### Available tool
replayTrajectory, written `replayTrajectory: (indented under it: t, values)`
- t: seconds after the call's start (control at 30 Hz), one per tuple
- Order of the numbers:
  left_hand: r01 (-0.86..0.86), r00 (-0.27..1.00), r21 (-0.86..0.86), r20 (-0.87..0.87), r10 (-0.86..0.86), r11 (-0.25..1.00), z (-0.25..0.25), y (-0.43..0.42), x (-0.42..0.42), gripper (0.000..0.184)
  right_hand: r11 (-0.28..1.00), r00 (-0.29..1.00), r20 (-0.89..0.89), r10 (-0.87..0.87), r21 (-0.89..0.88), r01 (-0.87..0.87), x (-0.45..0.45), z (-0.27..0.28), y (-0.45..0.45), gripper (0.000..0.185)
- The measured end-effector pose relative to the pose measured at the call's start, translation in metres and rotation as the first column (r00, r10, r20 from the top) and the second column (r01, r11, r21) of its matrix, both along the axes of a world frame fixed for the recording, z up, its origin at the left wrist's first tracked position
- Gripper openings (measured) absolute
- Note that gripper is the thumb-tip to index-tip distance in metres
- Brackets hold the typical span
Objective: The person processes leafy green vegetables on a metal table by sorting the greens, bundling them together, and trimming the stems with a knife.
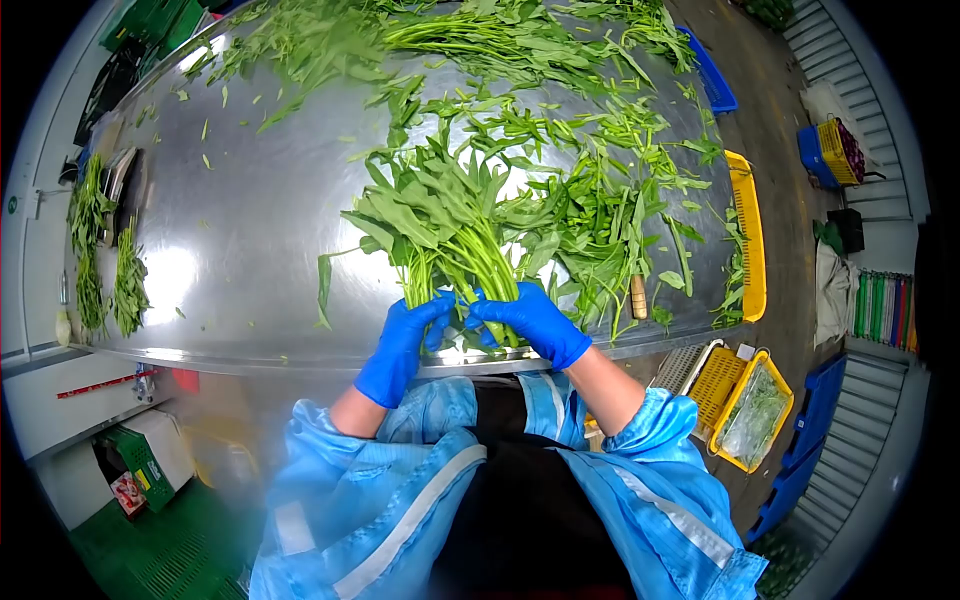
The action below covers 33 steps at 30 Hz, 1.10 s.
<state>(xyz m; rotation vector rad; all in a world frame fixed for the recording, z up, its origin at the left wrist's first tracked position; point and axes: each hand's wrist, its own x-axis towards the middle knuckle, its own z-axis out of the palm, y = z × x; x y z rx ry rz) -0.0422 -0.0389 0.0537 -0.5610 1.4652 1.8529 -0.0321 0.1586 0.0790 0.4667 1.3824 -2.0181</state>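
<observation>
My left hand (408, 340), in a blue glove, is closed round the stems of a small bunch of leafy greens at the table's front edge. My right hand (530, 322), also gloved in blue, grips the thicker stems of a bunch of greens (480, 255) just beside it. The two bunches touch, and their leaves point away from me over the metal table (250, 240). Loose greens (590, 210) lie to the right of my hands. Among them, near the front edge, is a short wooden handle (638, 297).
A heap of greens (500, 45) covers the table's far side. Small bunches (130, 280) lie at the far left. A yellow crate (745, 240) adjoins the right edge, with a blue crate (708, 75) beyond. Another yellow crate (755, 410) holds greens at lower right.
</observation>
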Motion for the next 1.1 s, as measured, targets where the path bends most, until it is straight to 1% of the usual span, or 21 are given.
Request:
replayTrajectory:
  t: [0.1,0.17,0.2,0.23,0.3,0.37,0.4,0.43,0.5,0.63,0.67,0.7,0.73,0.77,0.83,0.9,0.93,0.97,1.0,1.03,1.1]
  values:
    - [-0.015,0.999,-0.013,-0.032,0.015,1.0,0.006,0.003,0.006,0.024,0.998,0.997,-0.056,-0.057,0.01,0.057,0.003,0.0,-0.001,0.029]
    - [0.003,0.998,0.026,-0.056,-0.002,1.0,0.013,0.001,0.004,0.026,0.994,0.99,-0.088,-0.111,-0.002,0.111,0.001,0.001,0.0,0.028]
    - [0.01,0.998,0.047,-0.069,-0.007,0.999,0.017,-0.001,0.001,0.027,0.99,0.988,-0.121,-0.1,0.083,0.111,-0.003,0.008,0.004,0.028]
    - [-0.02,0.996,0.012,-0.09,0.021,1.0,0.022,-0.008,-0.003,0.027,0.986,0.974,-0.218,-0.07,0.131,0.101,-0.008,0.018,0.016,0.028]
    - [-0.076,0.989,-0.062,-0.13,0.067,0.995,0.035,-0.033,-0.012,0.029,0.947,0.918,-0.291,-0.271,0.089,0.308,-0.015,0.051,0.04,0.026]
    - [-0.184,0.969,-0.01,-0.171,0.179,0.983,0.044,-0.05,-0.022,0.028,0.949,0.913,-0.301,-0.276,0.063,0.308,-0.027,0.056,0.075,0.025]
    - [-0.231,0.955,0.022,-0.188,0.231,0.973,0.046,-0.056,-0.024,0.028,0.947,0.924,-0.321,-0.207,0.171,0.271,-0.04,0.04,0.086,0.023]
    - [-0.313,0.936,0.008,-0.168,0.31,0.95,0.046,-0.06,-0.025,0.029,0.888,0.913,-0.393,-0.109,0.373,0.267,-0.049,0.007,0.097,0.022]
    - [-0.477,0.872,-0.01,-0.133,0.472,0.879,0.044,-0.062,-0.032,0.03,0.87,0.933,-0.292,-0.212,0.378,0.316,-0.051,0.001,0.111,0.022]
    - [-0.566,0.813,0.025,-0.148,0.563,0.824,0.049,-0.065,-0.035,0.028,0.877,0.865,-0.367,-0.341,0.208,0.434,-0.049,0.026,0.114,0.025]
    - [-0.52,0.829,0.107,-0.175,0.531,0.847,0.038,-0.071,-0.035,0.028,0.86,0.838,-0.379,-0.392,0.171,0.48,-0.047,0.028,0.105,0.026]
    - [-0.52,0.832,0.081,-0.177,0.525,0.851,0.041,-0.064,-0.035,0.028,0.844,0.809,-0.391,-0.439,0.131,0.521,-0.046,0.03,0.097,0.027]
    - [-0.521,0.833,0.056,-0.184,0.521,0.852,0.048,-0.054,-0.036,0.028,0.845,0.819,-0.335,-0.466,0.105,0.524,-0.044,0.035,0.091,0.028]
    - [-0.524,0.833,0.029,-0.194,0.519,0.851,0.053,-0.044,-0.036,0.028,0.846,0.799,-0.34,-0.496,0.019,0.533,-0.044,0.051,0.08,0.029]
    - [-0.438,0.869,0.125,-0.196,0.454,0.89,0.046,-0.027,-0.034,0.03,0.866,0.784,-0.394,-0.48,-0.07,0.495,-0.043,0.049,0.066,0.028]
    - [-0.342,0.914,0.165,-0.172,0.368,0.925,0.025,-0.005,-0.028,0.035,0.858,0.818,-0.288,-0.498,-0.025,0.514,-0.039,0.059,0.03,0.027]
    - [-0.301,0.934,0.181,-0.145,0.328,0.936,0.007,0.004,-0.02,0.034,0.926,0.893,-0.28,-0.351,0.036,0.376,-0.033,0.034,0.022,0.027]
    - [-0.265,0.957,0.129,-0.082,0.277,0.956,0.003,0.019,-0.017,0.04,0.938,0.917,-0.2,-0.344,-0.11,0.328,-0.025,0.014,0.005,0.027]
    - [-0.269,0.962,0.244,0.02,0.272,0.932,-0.034,0.026,-0.01,0.045,0.943,0.948,-0.083,-0.306,-0.161,0.291,-0.014,-0.009,-0.009,0.028]
    - [-0.265,0.962,0.304,0.154,0.227,0.915,-0.049,0.03,-0.004,0.047,0.942,0.965,0.036,-0.258,-0.214,0.26,-0.001,-0.03,-0.021,0.029]
    - [-0.156,0.955,0.275,0.288,0.074,0.949,-0.059,0.031,-0.001,0.04,0.963,0.954,0.191,-0.231,-0.092,0.252,0.018,-0.053,-0.032,0.03]
